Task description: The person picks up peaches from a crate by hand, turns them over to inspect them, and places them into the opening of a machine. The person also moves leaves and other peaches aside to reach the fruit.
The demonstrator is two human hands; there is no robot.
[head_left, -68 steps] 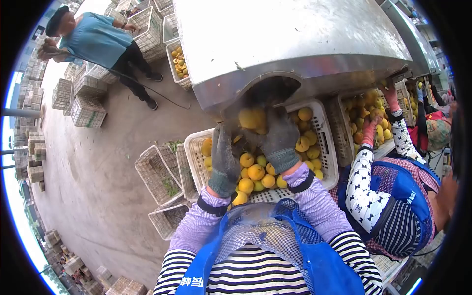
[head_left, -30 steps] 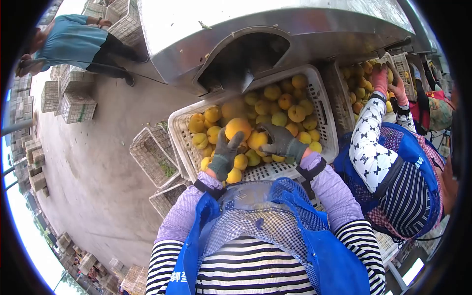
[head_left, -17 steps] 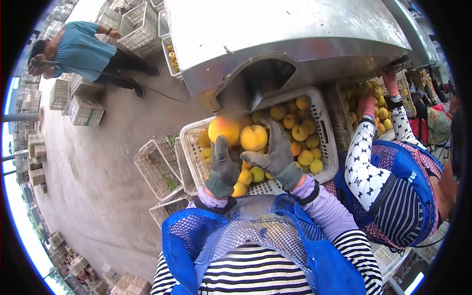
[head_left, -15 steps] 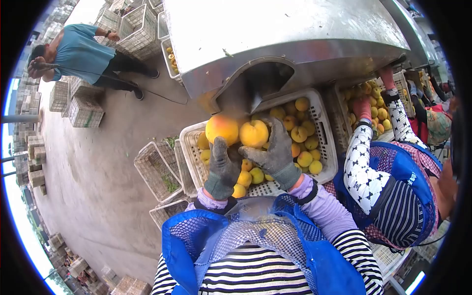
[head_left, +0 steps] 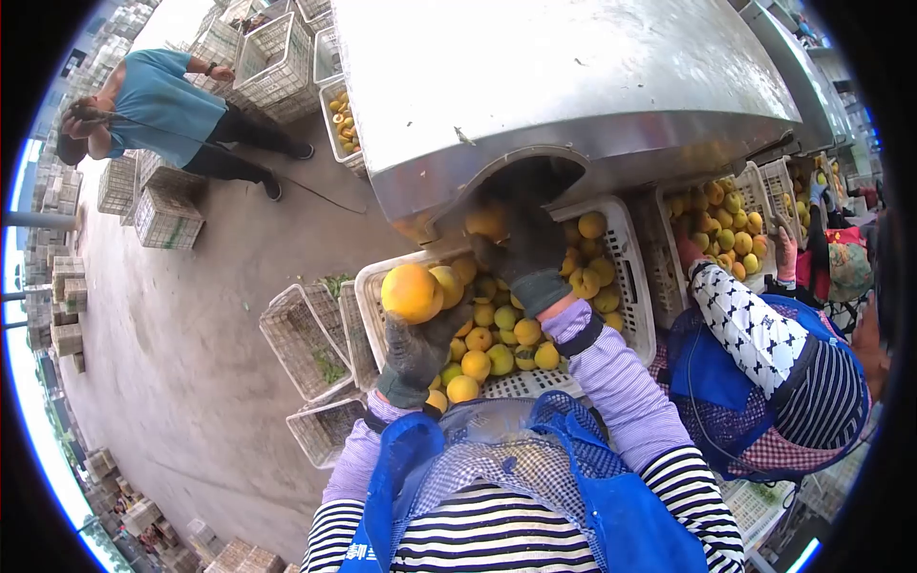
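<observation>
Hands apart, both in dark grey gloves. Left hand (head_left: pixel 417 353) is cradling a large, round yellow-orange fruit (head_left: pixel 412 292), above the left side of a white slotted plastic crate (head_left: pixel 631 258). A smaller, paler yellow fruit (head_left: pixel 446 286) is sitting just beside it; cannot tell whether the fingers are supporting this one too. Right hand (head_left: pixel 530 256) is hovering at the dark arched opening (head_left: pixel 559 170) of a shiny metal housing (head_left: pixel 573 76), beside a blurred orange fruit (head_left: pixel 487 222); fingertips are hiding in shadow, so its grip cannot be told.

Technique (judgement): cupping softly with a spread palm should spare the skin; keeping knuckles off the metal edge and lowering fruit rather than dropping it seem wise.

Counts: hands, two; opening within reach, one; crate beneath the hands, one; fruit standing out at the hands, three. Loose yellow-green fruit (head_left: pixel 501 360) is filling the crate, overlapping too much for an exact count. One co-worker in a blue vest (head_left: pixel 712 358) is working at right; one person in a blue shirt (head_left: pixel 158 105) is standing at left.
</observation>
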